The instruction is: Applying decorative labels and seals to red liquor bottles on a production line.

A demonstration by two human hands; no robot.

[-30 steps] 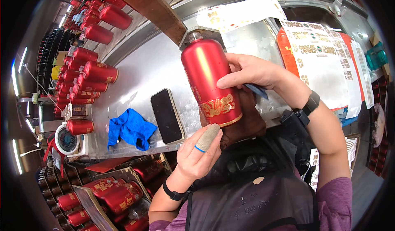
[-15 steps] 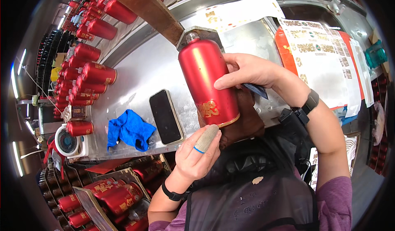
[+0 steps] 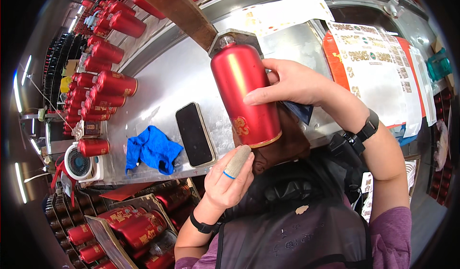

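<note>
A glossy red bottle (image 3: 245,91) with a clear neck, a gold emblem and a gold rim at its base lies tilted in front of me. Around its right side closes my right hand (image 3: 294,83), the thumb laid across the front; its other fingers are mostly hidden behind. My left hand (image 3: 227,182) holds its fingers bunched at the bottle's base, and one of them wears a beige finger cot (image 3: 236,162) with a blue edge. The neck end rests by a notched metal holder (image 3: 238,35) on a brown bar. Beneath the base is brown material (image 3: 287,137).
A black phone (image 3: 195,134) and a blue cloth (image 3: 153,149) lie on the metal table (image 3: 158,91). Many red bottles (image 3: 115,84) stand at the left, near a small fan (image 3: 79,163). Printed decal sheets (image 3: 366,72) cover the right side. A crate (image 3: 112,238) of bottles sits lower left.
The red bottle has turned about its length, so its gold emblem now shows further left. My right thumb has shifted slightly left; my left hand stays at the base.
</note>
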